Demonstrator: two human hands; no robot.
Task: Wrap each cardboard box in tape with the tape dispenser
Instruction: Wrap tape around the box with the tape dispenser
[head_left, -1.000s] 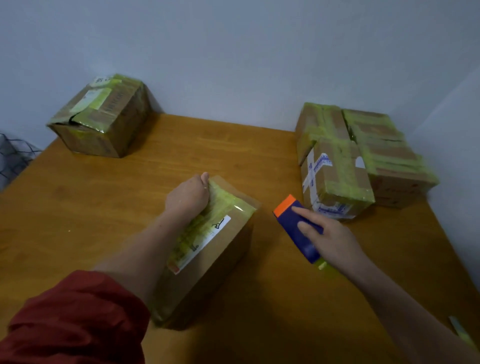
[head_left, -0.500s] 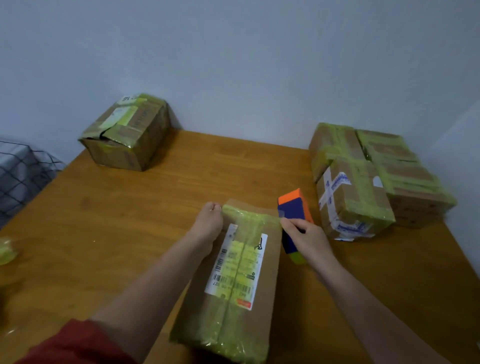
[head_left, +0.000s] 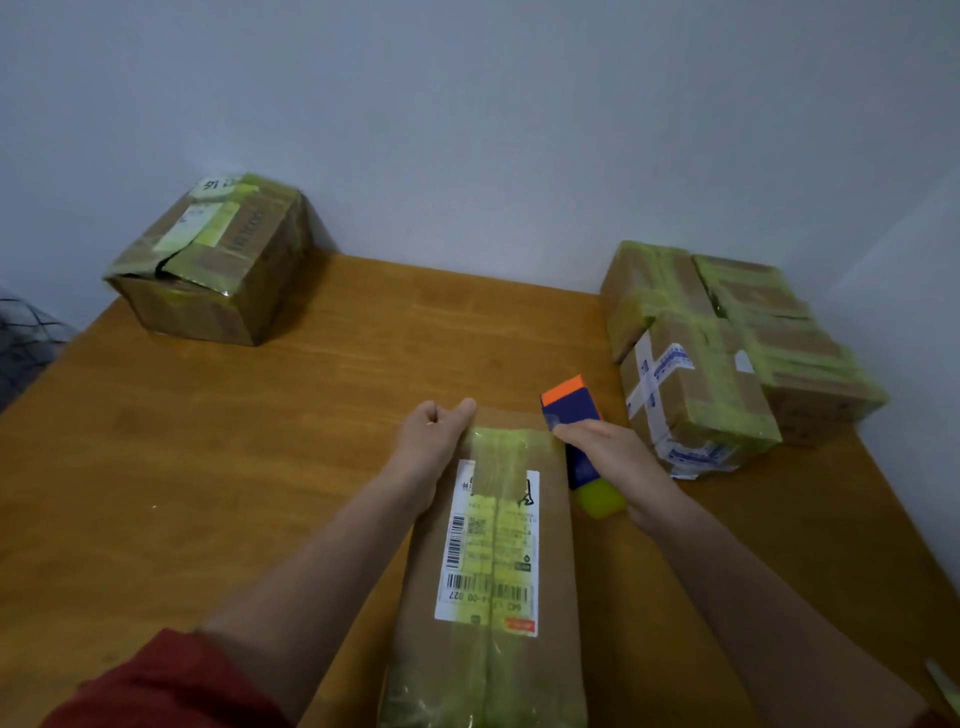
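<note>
Wooden table (head_left: 260, 467), grey wall (head_left: 467, 130). Long box (head_left: 493, 649) at 6 o'clock, now turned longways. Left hand (head_left: 431, 441) grips its far corner. Right hand (head_left: 608, 452) grips tape dispenser (head_left: 571, 405), moved up beside box end at 1 o'clock. Looks ready for next strip.

Bottom edge chops off the near end of my box (head_left: 558, 597), my right hand (head_left: 610, 454) covers the middle of the tape dispenser (head_left: 571, 405), and the label (head_left: 491, 551) print's too blurry to read.
</note>
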